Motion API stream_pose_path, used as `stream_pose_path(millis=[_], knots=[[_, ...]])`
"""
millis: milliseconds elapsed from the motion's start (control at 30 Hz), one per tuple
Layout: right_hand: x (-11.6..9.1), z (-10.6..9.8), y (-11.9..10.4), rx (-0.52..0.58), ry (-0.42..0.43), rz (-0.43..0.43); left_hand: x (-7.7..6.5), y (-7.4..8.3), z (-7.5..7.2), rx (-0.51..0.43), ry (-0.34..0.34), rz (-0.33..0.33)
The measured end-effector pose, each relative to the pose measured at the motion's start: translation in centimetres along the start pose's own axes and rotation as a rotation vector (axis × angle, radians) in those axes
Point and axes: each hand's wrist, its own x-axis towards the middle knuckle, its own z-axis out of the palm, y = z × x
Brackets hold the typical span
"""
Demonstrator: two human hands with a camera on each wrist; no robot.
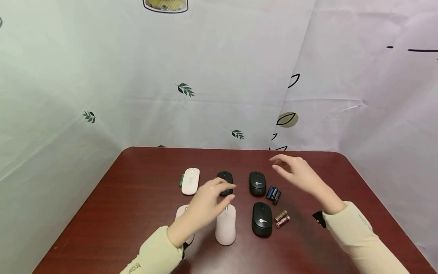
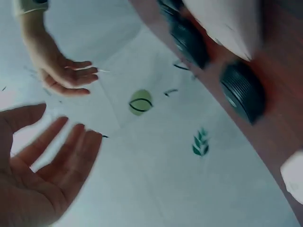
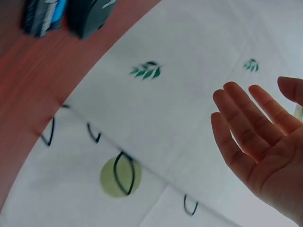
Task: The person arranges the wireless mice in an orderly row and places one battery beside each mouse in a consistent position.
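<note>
Over the middle of the table my left hand (image 1: 208, 199) hovers with loosely bent fingers and nothing in its grasp. Below it in the head view lie a white mouse (image 1: 226, 226), a second white mouse (image 1: 181, 210) partly hidden by the forearm, and a small black mouse (image 1: 224, 176). My right hand (image 1: 297, 173) is raised at the far right, its fingers relaxed and holding nothing; the right wrist view shows its bare palm (image 3: 279, 165). Nearest to it are a black mouse (image 1: 257, 183) and several dark and blue batteries (image 1: 273, 194).
Another black mouse (image 1: 262, 219) lies closer to me, beside a gold battery (image 1: 280, 216) and a red one (image 1: 283, 222). At the back left, a white mouse (image 1: 190, 181) has a green battery (image 1: 181, 180) at its side. A patterned cloth (image 1: 205, 114) hangs behind the table (image 1: 137, 190).
</note>
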Motion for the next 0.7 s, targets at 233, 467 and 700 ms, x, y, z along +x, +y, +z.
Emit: stream_pose_path(millis=[233, 467, 700], knots=[[-1.5, -1.0, 1.8, -0.015, 0.016, 0.053, 0.3, 3.1, 2.1, -0.055, -0.087, 0.238], [-3.2, -2.0, 3.5, -0.071, 0.064, 0.075, 1.6, 5.1, 6.3, -0.214, -0.374, 0.295], [-4.5, -3.2, 5.4, -0.06, 0.134, 0.09, 2.9, 6.7, 10.1, -0.148, -0.425, 0.236]])
